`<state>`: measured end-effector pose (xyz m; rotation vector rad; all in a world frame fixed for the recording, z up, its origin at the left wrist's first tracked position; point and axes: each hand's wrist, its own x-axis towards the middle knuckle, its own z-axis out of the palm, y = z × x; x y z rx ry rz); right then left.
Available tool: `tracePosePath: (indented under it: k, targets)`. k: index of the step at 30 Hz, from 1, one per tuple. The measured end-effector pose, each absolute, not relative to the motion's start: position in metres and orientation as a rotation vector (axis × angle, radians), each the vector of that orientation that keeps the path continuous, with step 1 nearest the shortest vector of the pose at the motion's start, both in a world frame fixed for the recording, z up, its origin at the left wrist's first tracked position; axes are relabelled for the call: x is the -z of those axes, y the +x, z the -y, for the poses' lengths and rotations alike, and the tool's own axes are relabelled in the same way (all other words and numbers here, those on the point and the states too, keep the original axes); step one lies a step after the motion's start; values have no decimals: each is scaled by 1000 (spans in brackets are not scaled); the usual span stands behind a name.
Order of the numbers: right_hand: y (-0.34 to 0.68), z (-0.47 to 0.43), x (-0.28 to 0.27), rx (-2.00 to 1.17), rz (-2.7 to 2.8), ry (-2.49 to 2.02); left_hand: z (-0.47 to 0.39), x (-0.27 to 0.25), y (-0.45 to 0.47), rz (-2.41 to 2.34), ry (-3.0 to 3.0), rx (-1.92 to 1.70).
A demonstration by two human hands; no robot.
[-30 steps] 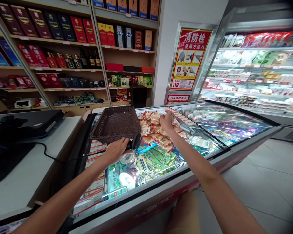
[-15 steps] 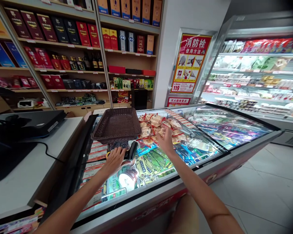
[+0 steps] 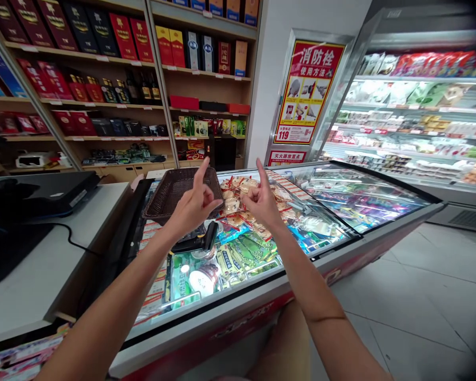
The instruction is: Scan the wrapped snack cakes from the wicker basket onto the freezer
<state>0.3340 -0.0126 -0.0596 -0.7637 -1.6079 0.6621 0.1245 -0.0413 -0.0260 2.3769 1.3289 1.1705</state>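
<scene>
Both hands were up in the air and held nothing. The left hand (image 3: 192,206) and the right hand (image 3: 262,203) each pointed one finger up, other fingers curled. Below them lay one black scanner (image 3: 196,241) on the glass freezer lid (image 3: 333,211), beside one empty brown woven basket (image 3: 174,193).

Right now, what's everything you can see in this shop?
basket: one, dark brown, on the freezer's glass lid, left end
scanner: one, black, on the lid before the basket
freezer: one, glass-topped, red front, full of packets
counter: one, white, left
shelves: wooden, red and dark boxes, back wall
sign: one, red and yellow, back
cooler: one, lit, right
left hand: raised, forefinger up, empty
right hand: raised, forefinger up, empty
</scene>
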Motion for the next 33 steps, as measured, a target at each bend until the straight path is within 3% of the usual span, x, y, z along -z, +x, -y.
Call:
tracePosePath:
  k: [6, 15, 24, 33]
  targets:
    - [340, 3, 21, -659, 1613, -667, 21, -14, 157, -1330, 2365, -1176]
    - [348, -29, 82, -796, 1707, -807, -21, 51, 142, -1285, 2233, -815]
    - [348, -19, 75, -836, 1674, -789, -8, 37, 148, -1251, 2304, -823]
    - [339, -10, 141, -555, 1590, -1036, 24, 91, 136, -1428, 2387, -973]
